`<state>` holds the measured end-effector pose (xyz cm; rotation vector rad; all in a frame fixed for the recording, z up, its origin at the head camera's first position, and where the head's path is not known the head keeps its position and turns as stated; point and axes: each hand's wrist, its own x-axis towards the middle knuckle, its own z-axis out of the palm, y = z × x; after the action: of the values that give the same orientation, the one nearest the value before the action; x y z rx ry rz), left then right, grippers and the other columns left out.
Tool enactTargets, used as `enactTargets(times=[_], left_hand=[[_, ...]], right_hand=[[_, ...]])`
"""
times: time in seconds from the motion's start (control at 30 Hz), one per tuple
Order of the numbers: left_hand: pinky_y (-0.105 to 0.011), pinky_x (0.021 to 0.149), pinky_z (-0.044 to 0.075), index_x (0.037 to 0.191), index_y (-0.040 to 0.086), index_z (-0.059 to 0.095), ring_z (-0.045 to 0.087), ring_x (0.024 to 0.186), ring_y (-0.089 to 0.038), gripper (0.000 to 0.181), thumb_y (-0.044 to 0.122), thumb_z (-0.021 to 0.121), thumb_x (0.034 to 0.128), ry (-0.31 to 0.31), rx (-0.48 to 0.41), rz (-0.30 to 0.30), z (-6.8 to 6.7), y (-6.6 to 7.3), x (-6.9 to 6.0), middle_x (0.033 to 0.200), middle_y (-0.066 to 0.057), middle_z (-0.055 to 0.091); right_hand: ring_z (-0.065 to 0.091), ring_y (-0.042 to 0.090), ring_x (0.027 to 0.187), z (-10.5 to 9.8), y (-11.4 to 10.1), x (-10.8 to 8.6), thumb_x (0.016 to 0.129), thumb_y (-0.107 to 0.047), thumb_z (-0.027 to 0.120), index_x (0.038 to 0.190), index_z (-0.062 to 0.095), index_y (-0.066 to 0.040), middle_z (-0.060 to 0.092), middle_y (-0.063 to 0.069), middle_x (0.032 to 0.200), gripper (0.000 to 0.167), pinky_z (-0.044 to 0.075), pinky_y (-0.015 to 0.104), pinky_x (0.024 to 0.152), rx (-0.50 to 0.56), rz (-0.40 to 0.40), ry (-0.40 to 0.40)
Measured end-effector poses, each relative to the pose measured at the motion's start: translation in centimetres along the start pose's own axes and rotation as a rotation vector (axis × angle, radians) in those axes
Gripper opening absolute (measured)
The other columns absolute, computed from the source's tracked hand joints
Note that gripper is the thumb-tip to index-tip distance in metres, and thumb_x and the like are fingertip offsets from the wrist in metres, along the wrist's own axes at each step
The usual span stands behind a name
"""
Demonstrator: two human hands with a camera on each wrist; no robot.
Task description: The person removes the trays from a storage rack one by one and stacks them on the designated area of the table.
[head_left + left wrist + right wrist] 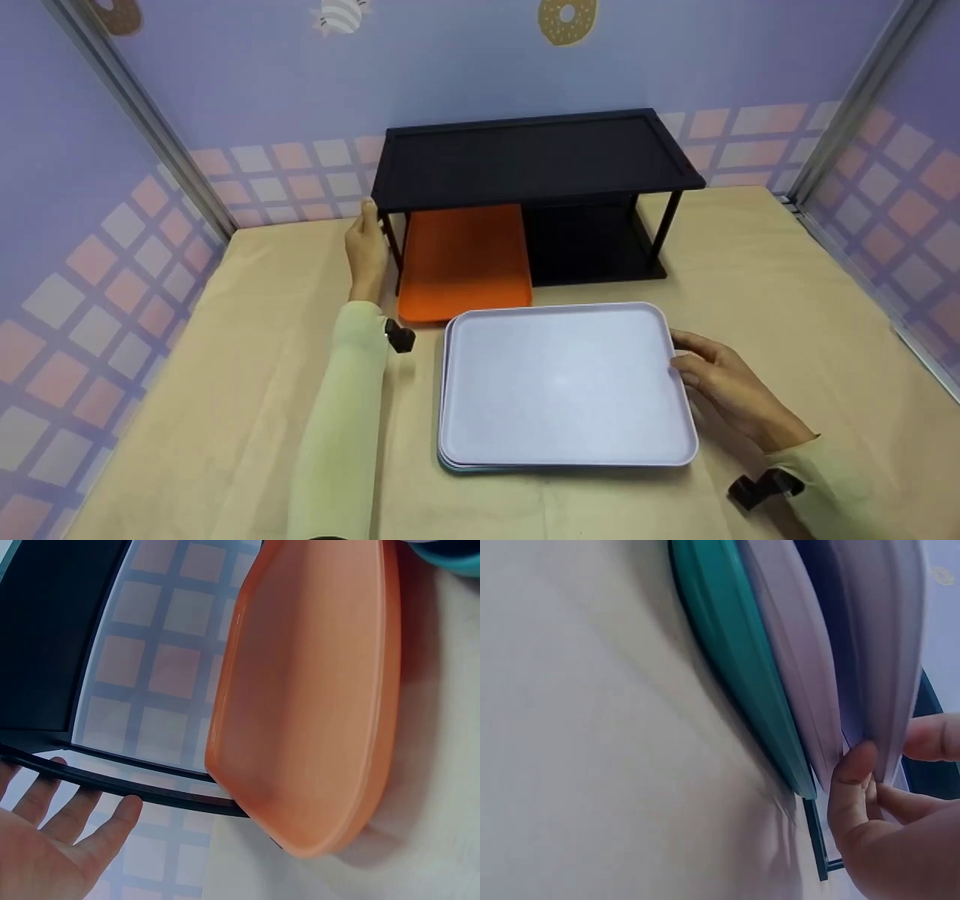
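Note:
My right hand (724,382) pinches the right rim of a pale lavender tray (562,386), the top one of a stack. In the right wrist view that tray's held side is raised, with a gap above a pinkish tray (799,667) and a teal tray (739,667) beneath. The left hand (367,251) touches the left front corner of a black two-tier rack (532,161); its fingers (112,829) lie fairly straight against the dark edge in the left wrist view. An orange tray (465,262) rests on the left part of the rack's lower shelf, its front sticking out.
The lower shelf's right part (589,244) shows bare black surface beside the orange tray. A beige cloth (225,420) covers the table. Patterned purple walls (465,60) stand behind and at both sides, with metal posts (862,94) at the corners.

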<state>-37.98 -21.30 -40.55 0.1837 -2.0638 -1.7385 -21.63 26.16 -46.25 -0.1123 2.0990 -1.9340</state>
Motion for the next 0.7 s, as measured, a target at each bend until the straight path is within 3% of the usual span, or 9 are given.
enactTargets(times=[0.1,0.2,0.3,0.37,0.47,0.57,0.7], left_hand=[[-0.045,0.110,0.044,0.153,0.007,0.047,0.051,0.138,-0.030,0.060,0.049,0.034,0.1109,-0.019,-0.004,0.000,-0.05,0.06,-0.05,0.156,-0.014,0.047],[-0.048,0.109,0.044,0.152,0.007,0.047,0.051,0.138,-0.032,0.060,0.049,0.034,0.1109,-0.024,-0.011,0.003,-0.10,0.03,-0.05,0.156,-0.015,0.047],[-0.045,0.105,0.047,0.152,0.007,0.049,0.055,0.133,-0.031,0.060,0.049,0.034,0.1109,-0.024,-0.006,0.007,-0.13,0.00,-0.05,0.155,-0.015,0.048],[-0.039,0.098,0.049,0.150,0.007,0.051,0.059,0.123,-0.031,0.060,0.049,0.034,0.1108,-0.020,-0.006,0.010,-0.12,-0.02,-0.02,0.152,-0.016,0.051],[-0.029,0.080,0.047,0.147,0.007,0.055,0.061,0.095,-0.027,0.060,0.049,0.034,0.1107,-0.008,-0.005,0.010,-0.07,-0.07,0.03,0.138,-0.019,0.062],[-0.024,0.066,0.043,0.145,0.007,0.058,0.054,0.071,-0.017,0.058,0.049,0.035,0.1105,0.009,0.003,0.015,-0.02,-0.14,0.09,0.112,-0.015,0.069],[-0.021,0.057,0.037,0.148,0.009,0.054,0.041,0.052,-0.005,0.056,0.048,0.036,0.1108,0.017,0.018,0.026,-0.02,-0.28,0.15,0.079,-0.003,0.060]], right_hand=[[0.063,0.011,0.107,0.08,0.20,0.03,0.102,-0.006,0.058,0.152,0.033,0.011,0.056,0.019,0.132,0.059,0.054,0.025,0.089,-0.045,-0.028,0.017],[0.062,0.010,0.107,0.11,0.34,0.08,0.102,-0.007,0.060,0.152,0.035,0.011,0.053,0.023,0.136,0.059,0.055,0.024,0.089,-0.101,-0.054,0.033],[0.062,0.009,0.107,0.07,0.44,0.11,0.102,-0.008,0.061,0.153,0.035,0.010,0.048,0.028,0.139,0.059,0.054,0.023,0.089,-0.135,-0.068,0.037],[0.062,0.009,0.107,0.02,0.51,0.14,0.102,-0.009,0.061,0.153,0.036,0.009,0.047,0.028,0.141,0.059,0.054,0.023,0.088,-0.148,-0.071,0.042],[0.061,0.009,0.107,-0.01,0.55,0.11,0.102,-0.009,0.062,0.153,0.039,0.007,0.046,0.027,0.144,0.058,0.055,0.023,0.087,-0.151,-0.067,0.043],[0.061,0.011,0.107,0.01,0.53,0.03,0.101,-0.009,0.064,0.152,0.041,0.005,0.046,0.026,0.145,0.058,0.056,0.024,0.086,-0.147,-0.053,0.044],[0.059,0.012,0.107,0.06,0.47,-0.07,0.100,-0.010,0.067,0.152,0.044,0.003,0.049,0.024,0.143,0.058,0.055,0.024,0.085,-0.189,-0.046,0.058]])
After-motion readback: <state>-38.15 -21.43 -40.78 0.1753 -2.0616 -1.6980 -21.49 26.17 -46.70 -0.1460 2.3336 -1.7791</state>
